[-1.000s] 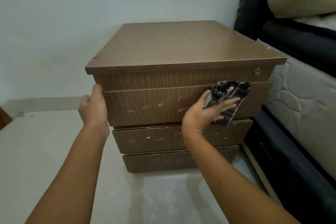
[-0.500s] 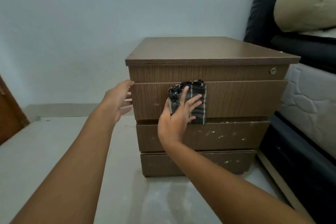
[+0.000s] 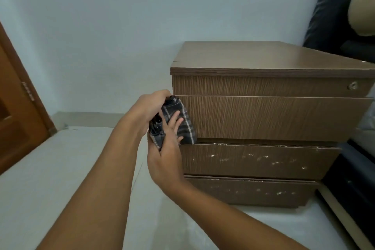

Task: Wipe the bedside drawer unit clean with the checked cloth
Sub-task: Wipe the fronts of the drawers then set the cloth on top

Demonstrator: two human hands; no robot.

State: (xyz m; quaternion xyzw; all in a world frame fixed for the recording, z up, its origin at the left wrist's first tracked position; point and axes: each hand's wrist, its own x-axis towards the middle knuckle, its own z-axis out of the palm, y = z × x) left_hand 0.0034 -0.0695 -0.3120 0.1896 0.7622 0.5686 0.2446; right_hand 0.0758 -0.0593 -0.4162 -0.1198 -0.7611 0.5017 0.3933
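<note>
The brown bedside drawer unit (image 3: 274, 119) stands against the wall, with three drawer fronts under a narrow top panel. White specks dot the two lower fronts; the top drawer front looks free of them. The dark checked cloth (image 3: 183, 123) is bunched at the left edge of the top drawer. My right hand (image 3: 165, 152) presses it there from below, fingers spread over it. My left hand (image 3: 151, 105) grips the cloth's upper left part, at the unit's left corner.
A bed with a dark frame (image 3: 353, 178) and a beige pillow (image 3: 363, 6) sits close on the right. A brown wooden door (image 3: 18, 117) stands at the left. Pale floor (image 3: 60, 168) spreads in front and to the left of the unit.
My right hand has swept the cloth leftward across the top drawer, from its right end to its left edge. My left hand has left the unit's side and taken hold of the cloth.
</note>
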